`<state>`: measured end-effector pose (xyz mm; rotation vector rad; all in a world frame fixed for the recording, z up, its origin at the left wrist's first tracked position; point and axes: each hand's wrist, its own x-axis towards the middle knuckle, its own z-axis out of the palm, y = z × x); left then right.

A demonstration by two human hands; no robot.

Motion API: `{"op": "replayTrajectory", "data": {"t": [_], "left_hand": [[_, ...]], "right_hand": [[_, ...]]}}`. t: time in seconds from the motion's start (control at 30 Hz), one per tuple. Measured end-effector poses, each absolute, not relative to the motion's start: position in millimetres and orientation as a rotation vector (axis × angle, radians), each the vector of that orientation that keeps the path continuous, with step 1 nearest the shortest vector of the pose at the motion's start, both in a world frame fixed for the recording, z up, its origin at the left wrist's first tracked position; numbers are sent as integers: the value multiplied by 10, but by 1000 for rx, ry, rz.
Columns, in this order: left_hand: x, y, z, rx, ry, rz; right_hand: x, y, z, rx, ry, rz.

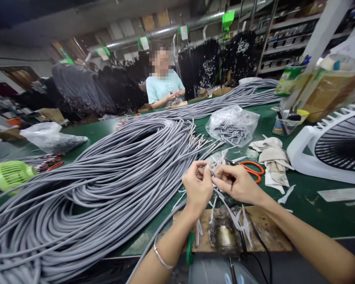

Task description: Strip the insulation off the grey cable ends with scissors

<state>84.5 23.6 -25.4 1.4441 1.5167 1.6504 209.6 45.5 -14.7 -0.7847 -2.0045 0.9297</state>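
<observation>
Right of the coiled bundle of grey cables (121, 165), your left hand (198, 183) and right hand (236, 183) pinch a small grey piece (212, 173), mostly hidden. Beyond them, beside the bundle, a crumpled clear plastic bag (250, 118) holds short grey tubes (231, 133).

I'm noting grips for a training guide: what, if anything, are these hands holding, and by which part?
The left hand and right hand pinch together, apparently on a grey cable near its end; the fingers hide the exact spot.
</observation>
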Motion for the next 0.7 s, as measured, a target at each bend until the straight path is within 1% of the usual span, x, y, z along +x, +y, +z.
{"op": "replayTrajectory", "data": {"t": [0.07, 0.1, 0.17, 0.27, 0.37, 0.47, 0.6, 0.7], "left_hand": [[804, 201, -250, 1750, 1624, 1686], [792, 190, -246, 1848, 1647, 1676], [792, 191, -232, 1866, 1646, 1637], [833, 246, -200, 1585, 1568, 1588], [850, 331, -179, 1130, 1432, 1538], [809, 379, -154, 862, 1320, 1492], [739, 338, -69, 751, 997, 1333], [712, 282, -18, 907, 881, 1220]], "right_hand": [[2080, 454, -154, -841, -2045, 812], [2082, 457, -153, -853, -2057, 808], [2104, 467, -142, -833, -2059, 918], [2149, 454, -108, -728, -1989, 1112], [2148, 385, -68, -584, -2007, 1166], [2119, 329, -45, -475, -2040, 1213], [2132, 402, -77, -551, -1668, 1375], [2164, 494, -115, -578, -1357, 1521]]}}
